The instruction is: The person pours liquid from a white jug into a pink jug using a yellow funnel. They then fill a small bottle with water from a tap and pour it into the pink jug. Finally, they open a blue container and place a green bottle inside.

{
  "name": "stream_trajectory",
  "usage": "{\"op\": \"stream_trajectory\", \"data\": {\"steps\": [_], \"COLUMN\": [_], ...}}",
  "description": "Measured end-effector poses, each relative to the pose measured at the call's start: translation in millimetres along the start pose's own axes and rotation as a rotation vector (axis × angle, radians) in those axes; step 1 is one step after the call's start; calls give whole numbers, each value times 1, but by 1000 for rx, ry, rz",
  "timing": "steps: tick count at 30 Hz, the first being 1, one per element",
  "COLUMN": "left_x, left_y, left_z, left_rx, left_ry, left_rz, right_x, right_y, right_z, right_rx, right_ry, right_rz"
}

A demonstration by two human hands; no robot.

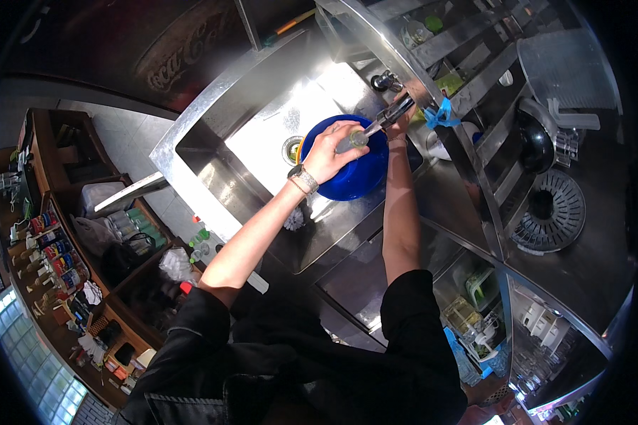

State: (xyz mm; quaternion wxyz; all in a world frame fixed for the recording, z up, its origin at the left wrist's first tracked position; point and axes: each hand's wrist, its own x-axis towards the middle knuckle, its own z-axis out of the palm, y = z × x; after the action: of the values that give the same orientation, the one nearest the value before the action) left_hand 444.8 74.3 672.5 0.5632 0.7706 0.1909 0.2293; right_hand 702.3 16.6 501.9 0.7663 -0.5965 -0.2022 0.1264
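My left hand (327, 154) is closed around a clear glass or bottle (352, 141), its open end towards the faucet spout (388, 115). Water seems to run from the spout at the mouth of the vessel. Below lies a blue plastic bowl (351, 183) in the steel sink (210, 183), beside the drain (292, 149). Behind the faucet is my right hand (402, 119), partly hidden by it; its fingers and what they may touch cannot be made out. A wristwatch and bracelet are on my left wrist.
A steel rack (492, 204) stands right of the sink, with a blue tie (442, 115) on its post. A round slotted grate (555, 212) and a black bowl (534, 135) lie beyond it. A scrub brush (294, 218) lies by the sink's near side. Wooden shelves (58, 186) with packages stand left.
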Motion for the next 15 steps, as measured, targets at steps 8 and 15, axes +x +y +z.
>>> {"op": "stream_trajectory", "data": {"steps": [8, 15], "left_x": [2, 1], "left_y": [4, 12], "left_z": [2, -7], "left_rx": [-37, -95], "left_ry": [-29, -20], "left_rz": [9, -2], "right_x": [21, 40], "right_y": [-2, -18], "right_z": [8, 20], "right_rx": [-39, -131], "right_ry": [12, 28], "right_rz": [-9, -8]}}
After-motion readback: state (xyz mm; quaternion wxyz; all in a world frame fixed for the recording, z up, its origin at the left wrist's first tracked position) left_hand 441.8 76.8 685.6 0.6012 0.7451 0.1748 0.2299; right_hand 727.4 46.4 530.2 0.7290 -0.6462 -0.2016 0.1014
